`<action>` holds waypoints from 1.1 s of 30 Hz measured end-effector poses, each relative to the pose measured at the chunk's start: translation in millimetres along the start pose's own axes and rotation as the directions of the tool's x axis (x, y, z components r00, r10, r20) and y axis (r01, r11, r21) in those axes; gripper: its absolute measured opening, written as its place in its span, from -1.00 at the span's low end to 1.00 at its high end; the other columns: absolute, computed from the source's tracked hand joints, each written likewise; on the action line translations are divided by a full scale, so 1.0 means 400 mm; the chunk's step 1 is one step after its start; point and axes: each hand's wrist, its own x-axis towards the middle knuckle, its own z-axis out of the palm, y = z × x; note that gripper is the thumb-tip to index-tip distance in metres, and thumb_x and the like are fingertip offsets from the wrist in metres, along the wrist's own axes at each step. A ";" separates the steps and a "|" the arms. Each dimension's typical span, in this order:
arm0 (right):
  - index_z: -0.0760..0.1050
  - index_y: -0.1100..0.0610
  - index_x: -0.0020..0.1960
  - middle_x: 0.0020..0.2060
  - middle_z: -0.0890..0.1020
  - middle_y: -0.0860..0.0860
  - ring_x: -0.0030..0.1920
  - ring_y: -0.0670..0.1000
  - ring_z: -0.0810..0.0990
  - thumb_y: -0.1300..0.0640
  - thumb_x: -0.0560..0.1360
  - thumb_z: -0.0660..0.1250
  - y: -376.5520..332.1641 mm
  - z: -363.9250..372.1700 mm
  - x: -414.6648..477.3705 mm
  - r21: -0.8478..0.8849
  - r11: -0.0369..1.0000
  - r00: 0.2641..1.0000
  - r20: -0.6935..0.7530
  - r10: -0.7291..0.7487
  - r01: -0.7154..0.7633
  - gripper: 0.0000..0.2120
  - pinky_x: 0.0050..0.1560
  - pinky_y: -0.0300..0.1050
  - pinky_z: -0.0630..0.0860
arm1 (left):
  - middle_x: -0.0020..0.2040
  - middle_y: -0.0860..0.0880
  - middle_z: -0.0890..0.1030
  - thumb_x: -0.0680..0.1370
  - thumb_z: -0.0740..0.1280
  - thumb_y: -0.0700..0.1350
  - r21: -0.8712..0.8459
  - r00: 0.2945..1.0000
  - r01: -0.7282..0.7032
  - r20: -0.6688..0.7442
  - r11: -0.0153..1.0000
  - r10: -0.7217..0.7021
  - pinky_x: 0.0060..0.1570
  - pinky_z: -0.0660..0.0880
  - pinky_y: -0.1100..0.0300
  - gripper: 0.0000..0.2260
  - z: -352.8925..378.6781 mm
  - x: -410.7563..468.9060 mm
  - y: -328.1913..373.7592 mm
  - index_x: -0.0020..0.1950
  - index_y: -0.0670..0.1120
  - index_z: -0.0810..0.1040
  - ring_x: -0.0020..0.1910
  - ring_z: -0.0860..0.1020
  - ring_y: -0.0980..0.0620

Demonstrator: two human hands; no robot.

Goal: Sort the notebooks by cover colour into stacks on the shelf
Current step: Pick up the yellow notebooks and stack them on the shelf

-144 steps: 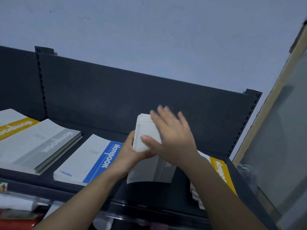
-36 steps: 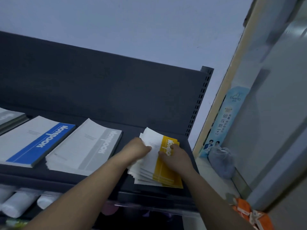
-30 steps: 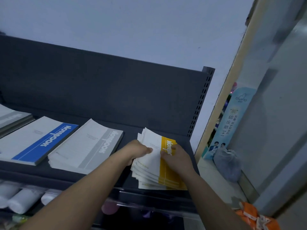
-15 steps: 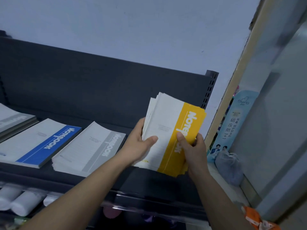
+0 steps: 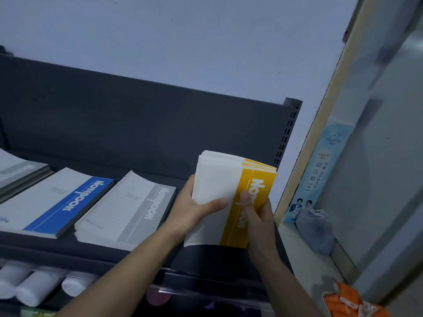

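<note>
Versus half a second ago, yellow notebook stack (image 5: pixel 225 179) is lower and squared, no fan. Left hand (image 5: pixel 192 211) grips its white side, right hand (image 5: pixel 258 220) its yellow band. It's over the right end of the shelf (image 5: pixel 206 259), bottom edge maybe touching. Long axis near upright, top leaning toward back panel.

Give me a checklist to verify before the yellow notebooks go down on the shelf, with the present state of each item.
1. Grip: the left hand and the right hand both hold the yellow stack: ok.
2. Stack off the shelf, tilted up: ok.
3. Every cover in it yellow: only the top cover and some edges show: cannot tell.
4. Edges squared: cannot tell.
5. Bare shelf right of the grey stack: ok.
6. Grey stack and blue stack lie flat, apart: ok.
</note>
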 end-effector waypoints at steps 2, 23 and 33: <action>0.45 -0.13 0.12 0.04 0.64 -0.07 0.12 0.04 0.61 -0.31 0.33 0.37 -0.005 0.002 0.002 -0.046 0.999 0.999 0.031 -0.009 0.010 -0.56 0.12 0.12 0.57 | 0.13 0.07 0.64 0.14 0.59 0.09 0.025 1.000 0.021 -0.016 0.999 -0.020 0.14 0.56 -0.01 -0.27 -0.011 0.005 -0.008 0.26 0.04 0.45 0.12 0.61 0.08; 0.28 0.10 0.47 0.42 0.40 0.04 0.45 0.04 0.32 -0.16 0.46 0.26 -0.132 0.041 0.061 -0.712 0.499 0.772 0.096 -0.629 0.494 -0.35 0.42 0.06 0.27 | 0.14 0.12 0.61 0.29 0.54 0.10 0.089 0.998 -0.034 0.050 0.995 0.030 0.12 0.57 0.05 -0.40 -0.034 -0.001 -0.018 0.28 0.09 0.44 0.12 0.59 0.15; 0.37 -0.08 0.03 -0.05 0.61 -0.09 -0.04 -0.09 0.62 0.08 0.57 0.28 -0.024 -0.012 0.021 -0.131 0.977 0.986 0.049 -0.160 0.165 -0.89 -0.10 -0.16 0.57 | 0.09 0.21 0.55 0.43 0.39 0.11 0.204 0.997 -0.081 0.032 0.976 0.076 -0.02 0.55 0.29 -0.67 -0.019 -0.006 -0.001 0.12 0.24 0.36 0.07 0.54 0.28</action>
